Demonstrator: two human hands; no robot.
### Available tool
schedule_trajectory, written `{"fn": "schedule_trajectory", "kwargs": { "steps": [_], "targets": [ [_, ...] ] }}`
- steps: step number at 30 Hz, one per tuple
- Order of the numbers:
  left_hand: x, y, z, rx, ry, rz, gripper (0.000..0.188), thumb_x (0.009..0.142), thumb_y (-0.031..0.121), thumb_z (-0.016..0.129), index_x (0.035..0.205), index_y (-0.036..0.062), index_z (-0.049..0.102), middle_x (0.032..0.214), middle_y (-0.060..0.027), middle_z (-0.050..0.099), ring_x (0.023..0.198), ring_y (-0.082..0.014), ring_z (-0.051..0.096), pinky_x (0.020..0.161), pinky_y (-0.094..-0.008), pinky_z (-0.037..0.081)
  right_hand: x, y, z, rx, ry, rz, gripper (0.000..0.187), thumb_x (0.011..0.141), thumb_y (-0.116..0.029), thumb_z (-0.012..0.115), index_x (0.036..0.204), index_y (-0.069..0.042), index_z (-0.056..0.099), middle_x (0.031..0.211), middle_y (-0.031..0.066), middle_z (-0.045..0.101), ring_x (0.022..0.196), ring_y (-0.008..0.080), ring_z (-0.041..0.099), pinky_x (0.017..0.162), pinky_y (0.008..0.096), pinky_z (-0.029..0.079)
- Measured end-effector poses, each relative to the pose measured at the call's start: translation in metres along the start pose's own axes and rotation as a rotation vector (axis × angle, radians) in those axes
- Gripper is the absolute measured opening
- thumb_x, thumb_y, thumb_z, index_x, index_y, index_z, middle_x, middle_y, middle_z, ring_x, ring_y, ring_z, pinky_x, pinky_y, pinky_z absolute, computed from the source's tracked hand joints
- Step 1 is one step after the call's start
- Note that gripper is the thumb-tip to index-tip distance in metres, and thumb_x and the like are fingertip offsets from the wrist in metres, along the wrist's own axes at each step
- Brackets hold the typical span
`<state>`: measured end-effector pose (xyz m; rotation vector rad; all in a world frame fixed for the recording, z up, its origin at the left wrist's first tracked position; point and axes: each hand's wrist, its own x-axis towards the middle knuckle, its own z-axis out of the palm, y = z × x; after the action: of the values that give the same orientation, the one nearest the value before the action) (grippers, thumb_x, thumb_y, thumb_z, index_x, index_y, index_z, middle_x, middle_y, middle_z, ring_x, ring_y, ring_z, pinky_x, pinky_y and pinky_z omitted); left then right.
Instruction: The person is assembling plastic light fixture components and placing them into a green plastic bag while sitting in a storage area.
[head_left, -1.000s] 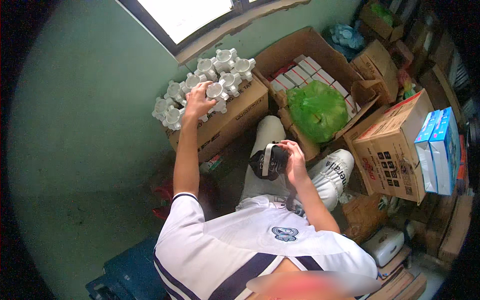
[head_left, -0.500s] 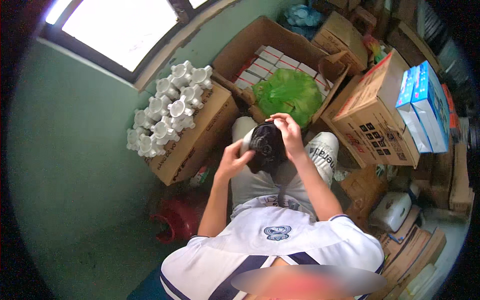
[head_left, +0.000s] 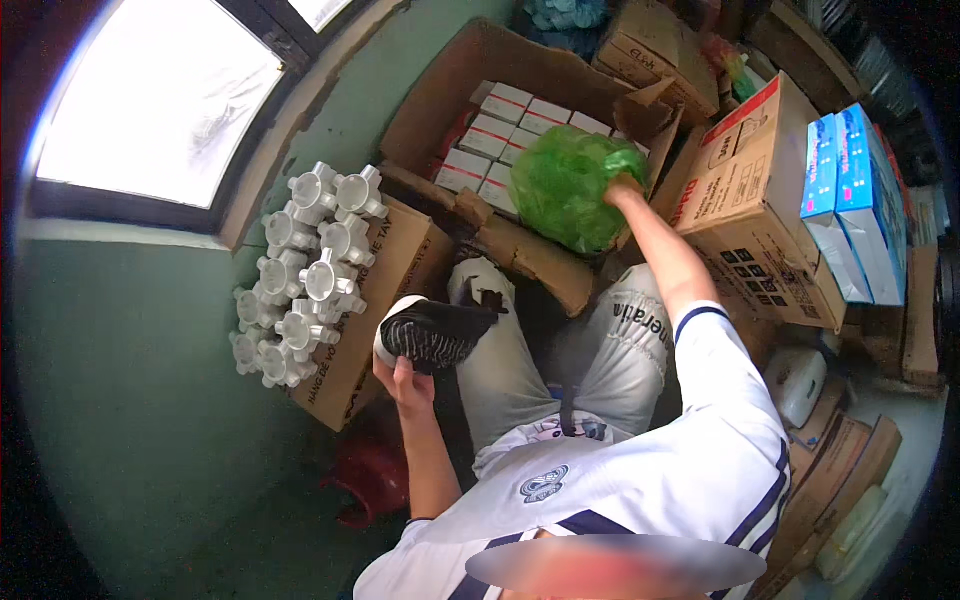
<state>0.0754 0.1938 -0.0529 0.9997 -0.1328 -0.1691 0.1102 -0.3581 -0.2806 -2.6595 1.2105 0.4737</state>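
My left hand (head_left: 408, 382) is closed on a black patterned cloth (head_left: 440, 335) that covers a white rounded piece (head_left: 386, 340). The cloth's loose end trails over my left knee. My right hand (head_left: 624, 190) reaches into a green plastic bag (head_left: 570, 185); its fingers are hidden by the bag. That bag rests on small white boxes (head_left: 487, 136) with red stripes, inside a large open carton (head_left: 425, 100).
White plastic pieces with side handles (head_left: 330, 275) are stacked on a closed carton (head_left: 405, 270) at the left. On the right, blue-and-white packs (head_left: 850, 205) stand against another carton (head_left: 760, 220). A dark red object (head_left: 370, 470) lies on the floor.
My right hand has left the black cloth and gone into the green bag. My left hand has moved left and nearer to me with the cloth and white piece.
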Motion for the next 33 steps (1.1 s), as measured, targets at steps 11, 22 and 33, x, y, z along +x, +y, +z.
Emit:
{"fn": "schedule_trajectory", "kwargs": {
  "steps": [11,22,33],
  "targets": [
    [0.017,-0.029,0.009,1.365,-0.635,-0.316,0.091,0.069,0.033,0.094,0.144,0.0016,0.054,0.158,-0.0211,0.043,0.141,-0.0432,0.046,0.119,-0.0479,0.040,0.008,0.002,0.036,-0.061,-0.385,-0.210,0.044,0.091,-0.025,0.075,0.130,-0.005,0.067,0.142,0.0170,0.063,0.127,0.0320,0.062,0.099,0.0456,0.055],
    [0.020,-0.025,-0.007,1.170,-0.420,-0.243,0.038,0.075,0.007,0.076,0.111,-0.0036,0.068,0.104,-0.0185,0.068,0.098,-0.0376,0.069,0.086,-0.0402,0.055,-0.013,-0.009,0.021,0.173,-0.289,-0.154,0.044,0.091,-0.026,0.077,0.127,-0.004,0.067,0.137,0.0170,0.065,0.122,0.0320,0.064,0.096,0.0457,0.055],
    [0.014,-0.029,0.001,1.078,-0.486,-0.180,0.036,0.074,0.006,0.076,0.108,-0.0028,0.068,0.099,-0.0163,0.066,0.091,-0.0328,0.067,0.083,-0.0382,0.053,-0.057,-0.030,0.001,0.403,-0.170,-0.134,0.044,0.090,-0.027,0.078,0.125,-0.004,0.066,0.133,0.0170,0.067,0.116,0.0320,0.066,0.092,0.0457,0.055]
  ]
}}
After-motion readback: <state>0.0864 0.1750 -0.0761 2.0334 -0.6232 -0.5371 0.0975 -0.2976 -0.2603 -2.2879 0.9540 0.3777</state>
